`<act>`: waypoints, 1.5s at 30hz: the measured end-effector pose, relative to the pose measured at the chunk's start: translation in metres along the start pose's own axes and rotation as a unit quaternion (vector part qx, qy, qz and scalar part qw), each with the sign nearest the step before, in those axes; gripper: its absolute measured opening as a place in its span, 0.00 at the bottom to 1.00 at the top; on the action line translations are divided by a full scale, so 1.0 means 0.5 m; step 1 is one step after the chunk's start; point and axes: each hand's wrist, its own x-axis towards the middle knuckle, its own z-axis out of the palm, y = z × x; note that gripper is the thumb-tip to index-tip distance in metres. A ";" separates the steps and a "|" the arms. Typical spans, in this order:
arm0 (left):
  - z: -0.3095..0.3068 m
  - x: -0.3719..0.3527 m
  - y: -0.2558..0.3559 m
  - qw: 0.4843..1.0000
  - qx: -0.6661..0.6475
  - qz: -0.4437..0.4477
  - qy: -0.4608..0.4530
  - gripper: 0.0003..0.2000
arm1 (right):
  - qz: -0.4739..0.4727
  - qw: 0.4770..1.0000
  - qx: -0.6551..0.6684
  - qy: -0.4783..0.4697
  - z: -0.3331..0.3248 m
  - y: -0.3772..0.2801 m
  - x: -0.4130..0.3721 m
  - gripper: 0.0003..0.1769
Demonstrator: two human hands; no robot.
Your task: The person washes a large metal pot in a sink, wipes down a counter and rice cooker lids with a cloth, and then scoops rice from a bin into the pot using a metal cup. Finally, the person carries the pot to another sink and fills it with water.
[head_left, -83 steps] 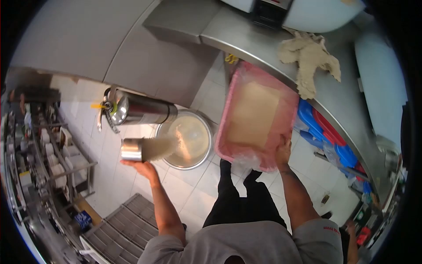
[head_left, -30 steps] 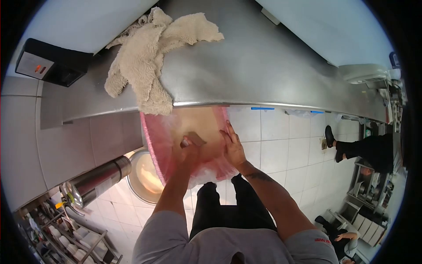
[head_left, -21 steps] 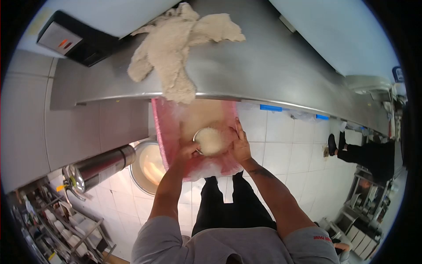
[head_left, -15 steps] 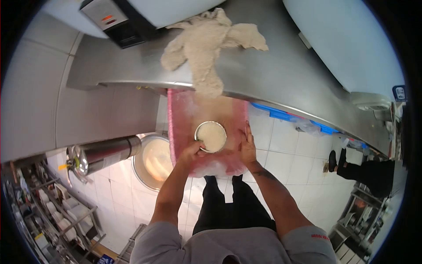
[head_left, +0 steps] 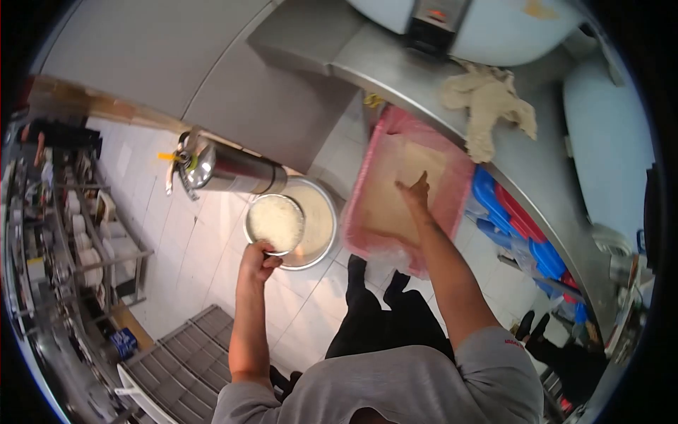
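A small round metal bowl (head_left: 275, 220) full of white grains, like rice, is in my left hand (head_left: 260, 261), whose fingers grip its near rim. Below and beyond it stands a large metal basin (head_left: 323, 230) with pale contents, partly hidden by the bowl. To the right is a bin lined with pink plastic (head_left: 359, 212), holding more pale grains. My right hand (head_left: 417, 191) hangs over these grains with its fingers apart and nothing in it.
A steel counter (head_left: 395, 60) bears a beige cloth (head_left: 487, 106). A metal cylinder (head_left: 236, 168) lies beside the basin. Blue and red containers (head_left: 519, 212) sit under the counter. A grey rack (head_left: 180, 360) stands at lower left. People in dark clothes are at both sides.
The view has turned left. My left hand has carried the filled bowl out of the pink-lined bin to above the basin. My right hand has left the bin's right edge and is now over its contents.
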 end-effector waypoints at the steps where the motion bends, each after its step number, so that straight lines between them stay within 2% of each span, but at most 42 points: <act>1: -0.015 -0.021 0.014 0.997 0.015 0.049 0.062 0.03 | 0.080 0.991 0.110 -0.015 0.052 0.005 0.067 0.57; 3: -0.077 -0.027 0.021 0.980 0.021 0.145 0.135 0.04 | 0.168 0.950 0.251 -0.082 0.066 -0.051 0.090 0.53; 4: -0.101 -0.026 0.023 0.963 0.037 0.204 0.174 0.03 | 0.174 0.932 0.289 -0.134 0.032 -0.108 0.066 0.48; 5: -0.155 -0.001 0.019 0.942 0.077 0.261 0.195 0.16 | 0.114 0.937 0.301 -0.139 0.057 -0.115 0.087 0.42; 6: -0.152 0.000 0.020 0.897 0.139 0.315 0.276 0.20 | 0.084 0.939 0.312 -0.117 0.066 -0.142 0.100 0.37; 8: -0.127 0.000 0.019 0.768 0.253 0.409 0.423 0.32 | 0.054 0.928 0.365 -0.057 0.052 -0.221 0.117 0.28; 9: -0.219 0.048 0.012 0.693 0.394 0.362 0.483 0.40 | 0.047 0.914 0.401 -0.045 0.035 -0.260 0.123 0.24; 12: -0.177 0.020 0.034 0.614 0.367 0.480 0.507 0.43 | 0.021 0.855 0.516 -0.046 -0.009 -0.326 0.161 0.13; 15: -0.219 0.027 0.054 0.548 0.338 0.585 0.493 0.42 | -0.030 0.793 0.604 -0.080 0.008 -0.320 0.241 0.17; 16: -0.224 0.026 0.063 0.522 0.328 0.619 0.487 0.42 | -0.053 0.846 0.518 -0.118 0.017 -0.328 0.247 0.17; 17: -0.242 0.033 0.077 0.607 0.147 0.691 0.364 0.41 | -0.074 0.888 0.427 -0.154 0.026 -0.331 0.253 0.18; 18: -0.250 0.029 0.078 0.557 0.226 0.674 0.429 0.41 | -0.094 0.920 0.332 -0.187 0.028 -0.329 0.255 0.19; 19: -0.253 0.024 0.077 0.501 0.302 0.650 0.486 0.40 | -0.215 0.957 0.175 -0.085 0.015 -0.335 0.228 0.19; 20: -0.254 0.022 0.083 0.437 0.372 0.619 0.536 0.39 | -0.323 0.946 0.008 0.022 -0.001 -0.340 0.200 0.20; 21: -0.280 0.047 0.097 0.657 0.000 0.675 0.337 0.37 | -0.414 0.887 -0.160 0.129 -0.016 -0.342 0.166 0.20; 23: -0.231 0.052 0.069 0.710 0.026 0.516 0.478 0.31 | -0.451 0.880 -0.077 0.131 -0.041 -0.326 0.110 0.21; 24: -0.266 0.068 0.057 0.795 -0.032 0.432 0.425 0.20 | -0.432 0.891 -0.054 0.124 -0.060 -0.305 0.094 0.21; 25: -0.334 0.108 0.025 0.862 -0.179 0.322 0.348 0.09 | -0.414 0.902 -0.031 0.119 -0.078 -0.284 0.079 0.21; 26: -0.376 0.138 -0.027 0.914 -0.207 0.252 0.239 0.07 | -0.357 0.928 -0.023 0.103 -0.092 -0.245 0.069 0.21; 27: -0.389 0.158 -0.053 0.949 -0.228 0.174 0.127 0.05 | -0.395 0.909 0.010 0.132 -0.118 -0.194 0.046 0.21; 28: -0.289 0.124 -0.078 0.971 -0.123 0.146 0.143 0.03 | -0.433 0.885 0.040 0.164 -0.143 -0.139 0.016 0.22; 29: -0.213 0.112 -0.102 0.981 -0.082 0.110 0.135 0.03 | -0.393 0.901 0.013 0.185 -0.166 -0.075 -0.009 0.23; 30: -0.120 0.089 -0.117 0.992 0.030 0.101 0.075 0.03 | -0.353 0.914 -0.015 0.202 -0.186 -0.009 -0.038 0.24; 31: -0.058 0.099 -0.134 0.993 0.088 0.073 0.017 0.07 | -0.316 0.907 -0.084 0.266 -0.199 0.049 -0.073 0.27; 32: 0.043 0.093 -0.146 0.987 0.142 0.068 0.027 0.09 | -0.276 0.892 -0.151 0.324 -0.207 0.104 -0.106 0.30; 33: 0.108 0.118 -0.160 0.976 0.210 0.048 -0.017 0.11 | -0.224 0.902 -0.165 0.329 -0.204 0.150 -0.134 0.33; 34: 0.168 0.159 -0.181 0.952 0.294 0.050 -0.069 0.14 | -0.171 0.910 -0.177 0.333 -0.197 0.188 -0.155 0.36; 35: 0.251 0.179 -0.204 0.933 0.323 0.102 -0.122 0.21 | -0.127 0.946 -0.123 0.272 -0.186 0.217 -0.169 0.37; 36: 0.317 0.224 -0.220 0.875 0.443 0.128 -0.146 0.28 | -0.083 0.972 -0.066 0.210 -0.171 0.240 -0.179 0.38; 37: 0.387 0.259 -0.239 0.787 0.560 0.209 -0.148 0.31 | -0.039 0.989 -0.007 0.145 -0.158 0.258 -0.182 0.39; 38: 0.457 0.295 -0.257 0.680 0.660 0.293 -0.128 0.33 | -0.073 0.984 -0.010 0.163 -0.149 0.271 -0.175 0.38; 39: 0.498 0.372 -0.282 0.565 0.695 0.431 -0.104 0.33 | -0.105 0.978 -0.015 0.180 -0.141 0.283 -0.169 0.36; 40: 0.539 0.450 -0.308 0.431 0.707 0.559 -0.036 0.32 | -0.135 0.971 -0.022 0.198 -0.133 0.301 -0.162 0.35; 41: 0.557 0.529 -0.338 0.353 0.619 0.701 0.001 0.30 | -0.129 0.975 0.045 0.176 -0.115 0.331 -0.145 0.34; 42: 0.571 0.544 -0.361 0.406 0.711 0.574 0.008 0.30 | -0.142 0.971 0.043 0.187 -0.115 0.338 -0.140 0.34; 44: 0.586 0.545 -0.402 0.465 0.843 0.269 0.021 0.29 | -0.165 0.965 0.034 0.200 -0.127 0.321 -0.157 0.34; 45: 0.531 0.602 -0.473 0.398 0.858 0.326 0.001 0.32 | -0.139 0.973 0.030 0.184 -0.139 0.316 -0.155 0.34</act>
